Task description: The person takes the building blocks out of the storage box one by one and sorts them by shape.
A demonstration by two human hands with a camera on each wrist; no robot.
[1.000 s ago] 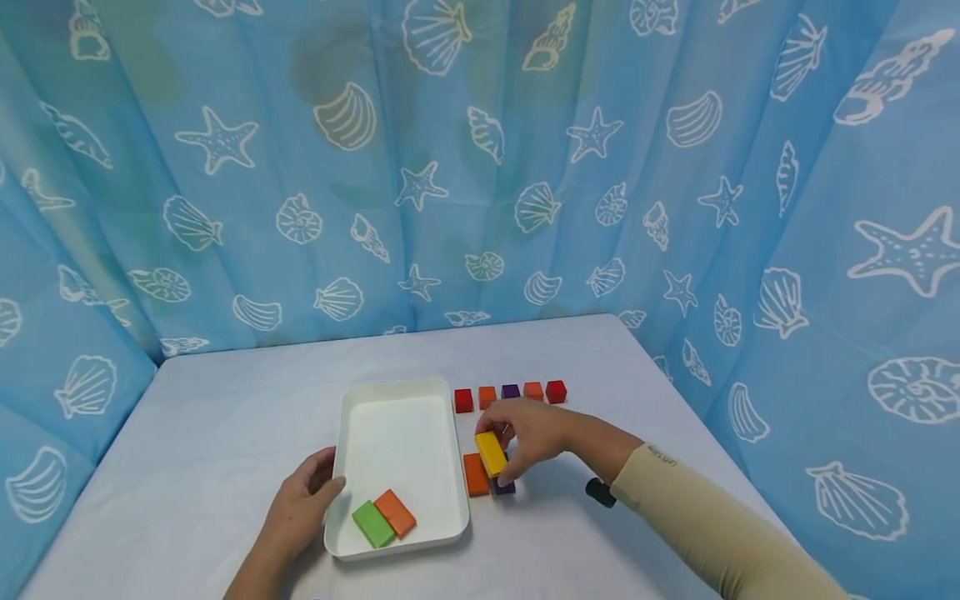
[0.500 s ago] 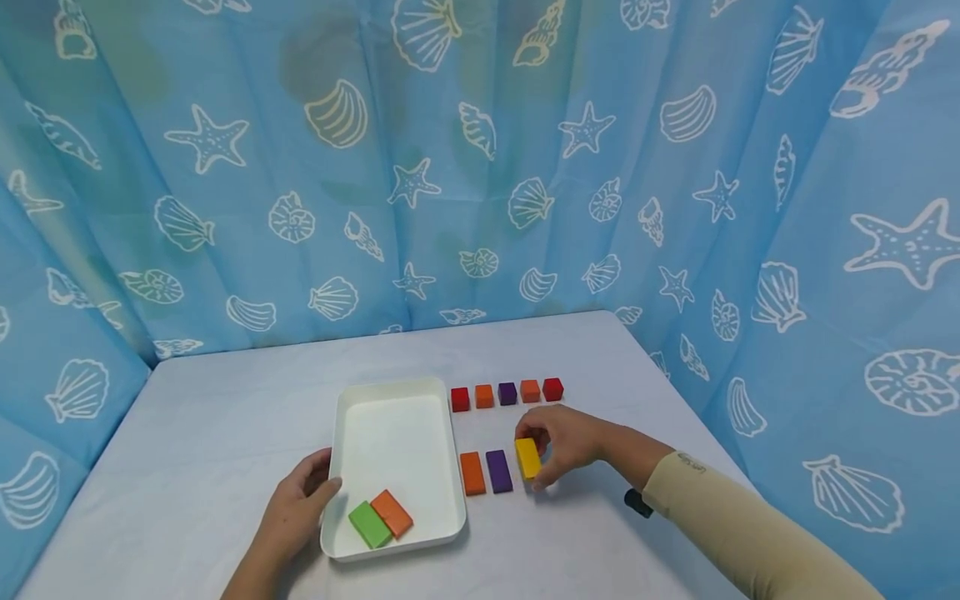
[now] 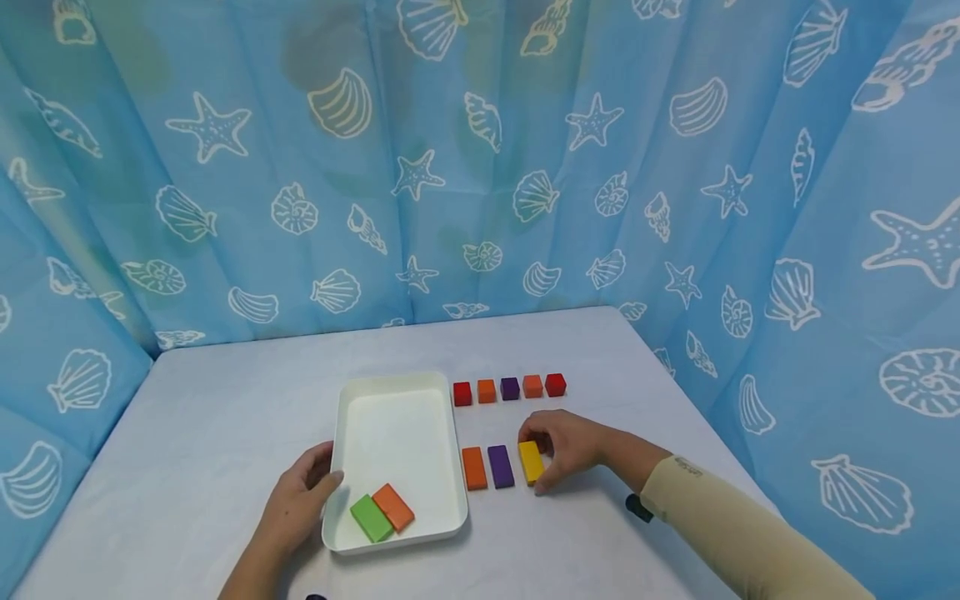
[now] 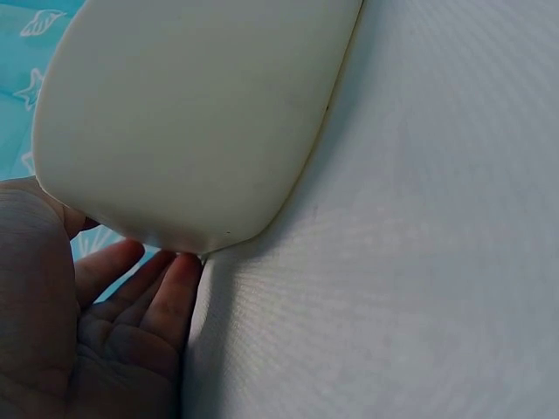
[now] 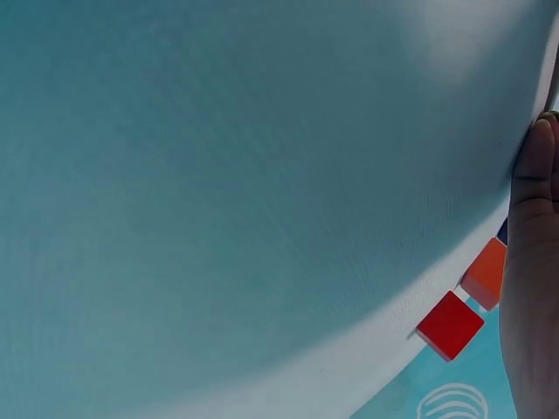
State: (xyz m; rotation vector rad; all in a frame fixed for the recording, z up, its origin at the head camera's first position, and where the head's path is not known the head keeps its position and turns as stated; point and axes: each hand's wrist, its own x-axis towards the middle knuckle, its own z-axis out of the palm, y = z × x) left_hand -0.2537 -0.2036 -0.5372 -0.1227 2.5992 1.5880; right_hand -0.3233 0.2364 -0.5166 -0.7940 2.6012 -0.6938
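A yellow rectangular block (image 3: 531, 462) lies on the table, right of a purple block (image 3: 501, 467) and an orange block (image 3: 474, 468). Thumb and fingers of my right hand (image 3: 573, 448) pinch it at its ends. In the right wrist view only part of the right hand (image 5: 533, 262) shows, at the edge, and the yellow block is out of sight. My left hand (image 3: 296, 502) grips the left side of a white tray (image 3: 401, 542), thumb at the rim and fingers against the outer wall (image 4: 175, 175). Inside the tray, a green block (image 3: 372, 517) touches another orange block (image 3: 393, 507).
Behind the rectangular blocks runs a row of small cubes, from a red cube (image 3: 462, 394) beside the tray to another red cube (image 3: 556, 385) at the right. The white-covered table (image 3: 247, 400) ends at a blue shell-patterned curtain (image 3: 420, 225).
My right hand has carried the yellow block rightward from above the purple block and lowered it to the table, uncovering the purple block. My left hand has stayed on the tray.
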